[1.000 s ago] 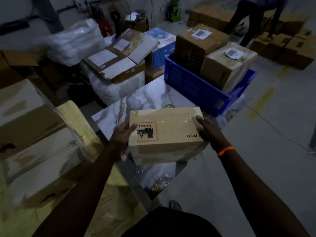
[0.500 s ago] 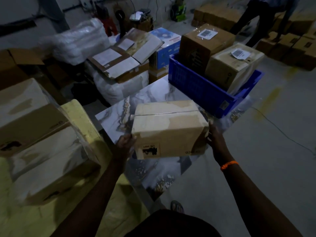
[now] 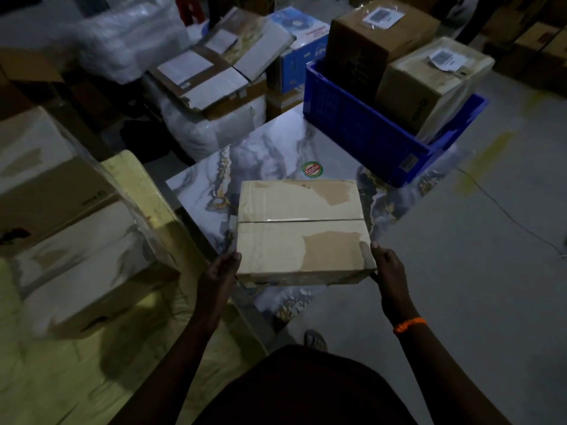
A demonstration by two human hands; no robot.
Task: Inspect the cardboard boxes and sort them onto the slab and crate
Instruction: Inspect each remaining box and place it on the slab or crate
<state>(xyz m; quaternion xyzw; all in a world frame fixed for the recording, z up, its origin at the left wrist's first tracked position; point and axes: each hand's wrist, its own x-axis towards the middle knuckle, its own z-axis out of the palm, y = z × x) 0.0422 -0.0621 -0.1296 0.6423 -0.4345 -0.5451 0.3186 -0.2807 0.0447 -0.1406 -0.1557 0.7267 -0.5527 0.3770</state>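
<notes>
- Hands hold one cardboard box [image 3: 302,231]: left hand [image 3: 221,273] grips its left side, right hand [image 3: 387,271] its right; fingers underneath are hidden.
- Box lies flat over the marble slab [image 3: 270,148], long side left-to-right, taped seam up.
- Blue crate [image 3: 362,130] behind holds two boxes.

Taped brown cardboard box [image 3: 302,231]: was over the near part of the marbled stone slab [image 3: 276,154], between the left hand [image 3: 219,273] and right hand [image 3: 388,271], which gripped its near corners.
Round green sticker [image 3: 312,169]: lay on the slab just behind the box.
Blue plastic crate [image 3: 362,130]: stood on the slab's far right end.
Two labelled cardboard boxes [image 3: 429,81]: sat in the crate, side by side.
Plastic-wrapped cartons [image 3: 61,210]: were stacked left of the slab.
</notes>
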